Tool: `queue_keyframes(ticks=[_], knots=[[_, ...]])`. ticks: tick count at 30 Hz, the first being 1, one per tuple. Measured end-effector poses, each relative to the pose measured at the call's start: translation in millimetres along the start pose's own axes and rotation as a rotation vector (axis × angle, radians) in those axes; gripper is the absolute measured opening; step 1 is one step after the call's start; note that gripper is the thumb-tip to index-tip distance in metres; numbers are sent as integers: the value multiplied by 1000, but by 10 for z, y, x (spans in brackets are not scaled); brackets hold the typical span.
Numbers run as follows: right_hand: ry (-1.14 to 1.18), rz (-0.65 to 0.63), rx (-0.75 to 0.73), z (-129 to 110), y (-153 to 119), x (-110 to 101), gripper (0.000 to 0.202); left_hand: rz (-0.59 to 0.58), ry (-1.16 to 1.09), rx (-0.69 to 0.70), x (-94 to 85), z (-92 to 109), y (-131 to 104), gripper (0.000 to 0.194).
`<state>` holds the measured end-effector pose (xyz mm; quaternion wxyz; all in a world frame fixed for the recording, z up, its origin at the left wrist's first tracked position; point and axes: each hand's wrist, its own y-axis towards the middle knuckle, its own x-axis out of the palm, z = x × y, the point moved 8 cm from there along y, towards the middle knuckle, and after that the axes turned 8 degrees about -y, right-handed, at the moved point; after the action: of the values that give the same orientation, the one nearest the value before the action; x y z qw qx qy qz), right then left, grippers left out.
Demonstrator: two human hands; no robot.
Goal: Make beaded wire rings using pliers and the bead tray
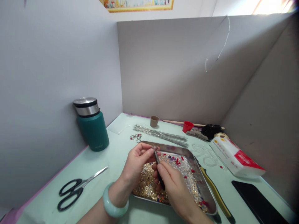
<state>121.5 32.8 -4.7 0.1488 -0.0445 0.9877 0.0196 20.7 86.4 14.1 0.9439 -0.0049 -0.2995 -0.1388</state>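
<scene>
Above the tray, my left hand (pixel 136 160) pinches a small beaded piece (pixel 155 148) between thumb and fingers; its details are too fine to make out. My right hand (pixel 174 185) is closed around a slender black tool (pixel 157 158), whose tip meets the beaded piece at my left fingertips. Whether the tool has two arms cannot be seen. Below both hands lies a metal tray (pixel 211 203) of loose beads, gold beads (pixel 146 182) on the left and clear beads (pixel 184 165) on the right, with scattered red and purple ones.
Black-handled scissors (pixel 80 188) and a green flask (pixel 94 130) stand left. Behind the tray are wire rods (pixel 161 134), beaded loops (pixel 136 137), a brown cup (pixel 154 121) and a red cup (pixel 187 126). Yellow-black pliers (pixel 216 193), a tissue pack (pixel 237 155) and a phone (pixel 259 202) lie right.
</scene>
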Motion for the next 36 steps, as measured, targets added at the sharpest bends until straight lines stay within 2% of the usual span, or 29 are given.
queue_keyframes(ticks=[8,15,19,23,29,32,36], knots=[[-3,2,19,-37,14,-47,35,37,222,104,-10,95,-5,16],[-81,18,-40,-74,17,-109,34,87,479,286,0,258,-42,8],[55,-24,4,-47,23,-74,33,62,587,381,17,301,-61,10],[223,-77,49,-51,28,-6,33,80,494,306,-14,261,-44,8],[251,-78,65,-14,46,12,32,71,315,109,-6,139,-7,18],[149,-36,43,17,57,-26,32,49,288,87,17,125,-7,19],[-139,64,-63,-51,69,-119,31,52,290,72,13,109,-3,19]])
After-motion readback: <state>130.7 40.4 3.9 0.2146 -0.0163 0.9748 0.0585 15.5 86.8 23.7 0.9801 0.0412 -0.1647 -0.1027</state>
